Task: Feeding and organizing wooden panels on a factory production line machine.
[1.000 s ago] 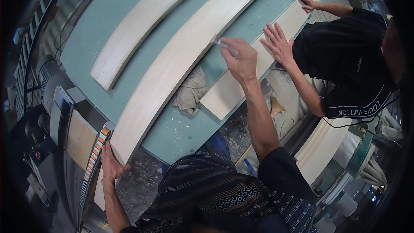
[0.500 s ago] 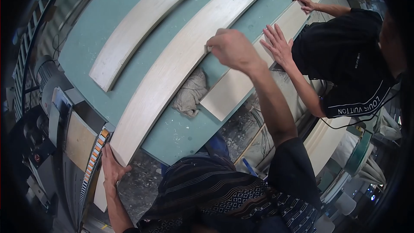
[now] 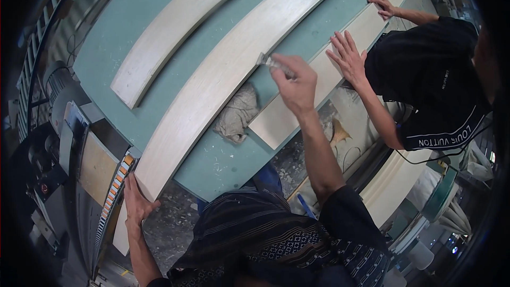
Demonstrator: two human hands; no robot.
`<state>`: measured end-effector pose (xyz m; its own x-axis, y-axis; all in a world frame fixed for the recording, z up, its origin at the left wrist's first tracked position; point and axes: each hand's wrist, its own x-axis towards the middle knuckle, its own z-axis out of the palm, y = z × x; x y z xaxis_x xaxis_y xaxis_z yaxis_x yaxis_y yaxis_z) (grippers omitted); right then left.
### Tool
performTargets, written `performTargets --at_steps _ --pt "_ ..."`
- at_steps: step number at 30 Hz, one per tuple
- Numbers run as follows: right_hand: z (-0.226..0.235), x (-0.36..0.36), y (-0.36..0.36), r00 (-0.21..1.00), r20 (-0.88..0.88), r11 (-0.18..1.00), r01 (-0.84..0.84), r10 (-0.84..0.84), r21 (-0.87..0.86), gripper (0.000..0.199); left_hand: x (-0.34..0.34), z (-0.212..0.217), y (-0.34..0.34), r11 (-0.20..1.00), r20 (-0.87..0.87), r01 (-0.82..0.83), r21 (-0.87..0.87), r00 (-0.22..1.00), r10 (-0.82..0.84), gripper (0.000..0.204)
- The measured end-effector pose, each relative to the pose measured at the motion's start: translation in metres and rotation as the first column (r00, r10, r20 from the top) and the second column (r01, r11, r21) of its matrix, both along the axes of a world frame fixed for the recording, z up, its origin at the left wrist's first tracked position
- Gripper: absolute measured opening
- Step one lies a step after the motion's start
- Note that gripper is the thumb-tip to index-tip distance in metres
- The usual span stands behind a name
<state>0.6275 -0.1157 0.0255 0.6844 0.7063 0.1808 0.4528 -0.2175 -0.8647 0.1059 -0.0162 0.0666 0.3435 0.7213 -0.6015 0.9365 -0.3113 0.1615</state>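
A long curved pale wooden board [image 3: 212, 79] runs diagonally across a green table [image 3: 212, 172], its near end overhanging the edge. My left hand [image 3: 139, 204] grips that near end, with fingers on one side and thumb on the other. Over the board's right edge, about midway, my right hand [image 3: 297, 82] pinches a small crumpled greyish-white piece [image 3: 263, 59]; its material is unclear. I cannot tell whether the piece touches the board. A bunched grey cloth [image 3: 237, 114] lies against the board's right edge.
Farther left lies a second curved board [image 3: 159, 37]. At right, a co-worker's hands [image 3: 348, 58] rest on a straight pale board [image 3: 279, 122]. A machine with an orange-and-white segmented strip [image 3: 114, 188] stands close by my left hand.
My right hand has drawn back nearer to me and slightly right, bringing the crumpled piece into view. The left hand stays on the board's end. The whole view has shifted slightly.
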Motion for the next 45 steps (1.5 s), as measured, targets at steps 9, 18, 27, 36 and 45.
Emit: performTargets --at_steps 9,18,27,36,45 --pt "-0.015 -0.061 -0.008 0.994 0.076 0.997 0.081 -0.082 0.012 0.024 -0.004 -0.003 0.001 0.999 0.035 0.044 0.026 0.998 -0.045 0.129" --pt "-0.006 -0.058 -0.009 0.994 0.109 0.999 0.022 -0.019 -0.023 0.024 0.001 -0.001 -0.001 1.0 0.038 0.019 0.024 0.999 -0.02 0.126" --pt "-0.002 -0.059 -0.009 0.992 0.12 0.996 -0.029 0.04 -0.09 0.024 -0.001 -0.005 -0.004 1.0 0.033 0.013 0.024 0.999 -0.013 0.128" --pt "0.0 -0.058 -0.005 0.99 0.135 0.996 -0.023 0.034 -0.082 0.023 0.008 -0.002 -0.004 1.0 -0.004 -0.019 0.022 1.0 0.019 0.126" --pt "-0.006 -0.036 -0.01 0.982 0.173 0.997 0.071 -0.074 0.027 0.025 0.007 0.002 -0.005 0.999 0.041 0.003 0.051 0.999 -0.005 0.124"
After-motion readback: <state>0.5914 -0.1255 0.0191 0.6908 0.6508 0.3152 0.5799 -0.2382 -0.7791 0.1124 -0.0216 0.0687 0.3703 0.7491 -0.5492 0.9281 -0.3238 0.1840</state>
